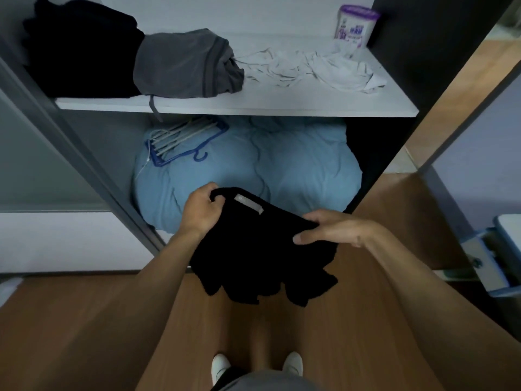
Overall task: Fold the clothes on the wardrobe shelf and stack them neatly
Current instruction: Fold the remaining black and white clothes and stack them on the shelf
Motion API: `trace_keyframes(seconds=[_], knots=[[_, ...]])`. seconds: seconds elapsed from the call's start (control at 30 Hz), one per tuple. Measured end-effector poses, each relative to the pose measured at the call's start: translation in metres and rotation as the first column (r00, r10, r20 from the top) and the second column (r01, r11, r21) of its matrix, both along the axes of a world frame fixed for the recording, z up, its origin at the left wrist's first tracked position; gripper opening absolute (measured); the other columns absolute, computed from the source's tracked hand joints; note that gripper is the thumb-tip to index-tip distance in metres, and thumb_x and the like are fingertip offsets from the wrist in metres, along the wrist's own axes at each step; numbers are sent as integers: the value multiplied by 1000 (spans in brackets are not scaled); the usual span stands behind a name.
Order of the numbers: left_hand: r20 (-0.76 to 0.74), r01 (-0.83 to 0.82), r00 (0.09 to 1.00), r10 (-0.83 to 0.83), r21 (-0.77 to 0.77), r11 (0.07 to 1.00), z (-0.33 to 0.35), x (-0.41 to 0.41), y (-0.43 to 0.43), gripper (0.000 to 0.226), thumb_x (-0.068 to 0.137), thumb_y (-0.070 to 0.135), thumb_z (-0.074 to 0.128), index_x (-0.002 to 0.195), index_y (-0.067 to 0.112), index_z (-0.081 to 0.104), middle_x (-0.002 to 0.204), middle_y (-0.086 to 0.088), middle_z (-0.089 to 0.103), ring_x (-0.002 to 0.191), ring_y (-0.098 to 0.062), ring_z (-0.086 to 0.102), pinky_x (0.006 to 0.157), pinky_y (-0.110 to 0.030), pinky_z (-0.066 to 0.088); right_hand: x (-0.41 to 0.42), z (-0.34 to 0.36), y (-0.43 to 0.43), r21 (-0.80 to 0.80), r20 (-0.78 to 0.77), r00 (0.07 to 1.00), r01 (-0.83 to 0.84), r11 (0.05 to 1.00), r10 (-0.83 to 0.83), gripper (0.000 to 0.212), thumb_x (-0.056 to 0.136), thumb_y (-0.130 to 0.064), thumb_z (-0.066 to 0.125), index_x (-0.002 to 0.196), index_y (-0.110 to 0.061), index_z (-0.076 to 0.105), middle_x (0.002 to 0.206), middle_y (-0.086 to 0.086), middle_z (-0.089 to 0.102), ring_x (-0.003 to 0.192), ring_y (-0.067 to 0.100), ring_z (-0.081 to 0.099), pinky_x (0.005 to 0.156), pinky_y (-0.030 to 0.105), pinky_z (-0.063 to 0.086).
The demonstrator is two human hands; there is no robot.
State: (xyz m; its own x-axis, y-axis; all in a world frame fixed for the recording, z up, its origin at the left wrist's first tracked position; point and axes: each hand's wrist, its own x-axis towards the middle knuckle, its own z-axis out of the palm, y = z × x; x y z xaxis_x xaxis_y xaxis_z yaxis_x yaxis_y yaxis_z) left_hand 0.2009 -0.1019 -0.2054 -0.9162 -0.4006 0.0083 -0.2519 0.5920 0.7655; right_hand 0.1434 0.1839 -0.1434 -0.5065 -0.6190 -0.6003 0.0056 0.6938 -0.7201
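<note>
A black garment [262, 249] is held in the air in front of the wardrobe, its top edge gripped by the curled fingers of the left hand [203, 209] and pinched by the right hand [328, 228]. A grey garment [183, 63], a black pile [81, 49] and a crumpled white garment [315, 69] are seen on the shelf [236, 107] above.

Dim, bluish indoor light; soft overall w/ slight blur, wide-angle bending at edges, black fabrics lose detail.
</note>
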Motion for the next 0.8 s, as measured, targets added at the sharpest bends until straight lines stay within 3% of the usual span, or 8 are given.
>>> trace_keyframes(seconds=[0.1, 0.2, 0.33, 0.53, 0.6, 0.67, 0.73, 0.8], knots=[[61, 21, 998, -17, -69, 997, -8, -1, -8, 13, 91, 2, 58, 99, 4, 68, 106, -14, 66, 98, -29, 62, 93, -36, 49, 3, 11, -4, -104, 39, 996, -80, 991, 84, 32, 87, -25, 77, 116, -21, 65, 117, 0, 71, 108, 16, 68, 95, 32, 55], [145, 49, 989, -36, -90, 995, -19, 5, -18, 14, 85, -5, 61, 91, 3, 72, 101, -14, 66, 97, -29, 63, 93, -34, 48, -1, 24, -15, -31, -158, 973, -176, 984, 169, 21, 91, -18, 70, 111, -23, 63, 110, -1, 69, 103, 13, 66, 90, 26, 53], [216, 73, 974, -66, -23, 997, -35, 18, -28, 18, 85, -5, 59, 74, 7, 65, 77, -15, 66, 78, -27, 63, 72, -29, 45, -10, 21, -28, -60, -598, 799, 34, 998, -63, 14, 95, -8, 62, 94, -22, 63, 97, -7, 63, 94, 11, 59, 78, 20, 43], [63, -58, 997, 43, 262, 963, -42, 29, -23, 23, 87, -6, 53, 67, 5, 57, 61, -7, 49, 55, -13, 48, 54, -28, 36, -15, -2, -16, -26, -820, 569, 71, 997, -62, 19, 96, -12, 59, 110, -20, 70, 108, -4, 70, 98, 14, 62, 80, 26, 42], [-10, -47, 999, 51, 259, 965, -37, 26, -19, 15, 91, -2, 53, 82, 1, 64, 73, -6, 61, 66, -12, 56, 64, -23, 43, -21, -8, -7, -122, -760, 618, 168, 978, -201, 16, 94, -11, 64, 104, -18, 74, 102, -2, 73, 94, 14, 65, 82, 29, 50], [-56, -23, 998, 40, 275, 961, -28, 23, -15, 13, 95, 4, 56, 89, 3, 67, 77, -3, 65, 68, -6, 59, 66, -18, 45, -25, -11, 2, -317, -505, 716, 366, 875, -482, 7, 91, -13, 71, 90, -9, 77, 87, 3, 75, 77, 13, 69, 73, 27, 55], [-65, 2, 998, 18, 299, 954, -19, 20, -13, 19, 96, 8, 59, 79, 11, 66, 66, 6, 62, 56, 2, 55, 56, -14, 41, -25, -18, 9, -382, -256, 712, 548, 744, -655, 20, 87, -19, 77, 74, -4, 75, 69, 4, 72, 56, 10, 66, 53, 20, 51], [-37, 55, 998, -46, 292, 955, -13, 18, -16, 30, 94, 10, 64, 65, 17, 59, 52, 15, 54, 46, 4, 49, 48, -14, 37, -23, -25, 15, -338, -170, 698, 622, 706, -696, 26, 85, -25, 79, 61, -15, 74, 62, 1, 72, 51, 9, 65, 46, 16, 48]])
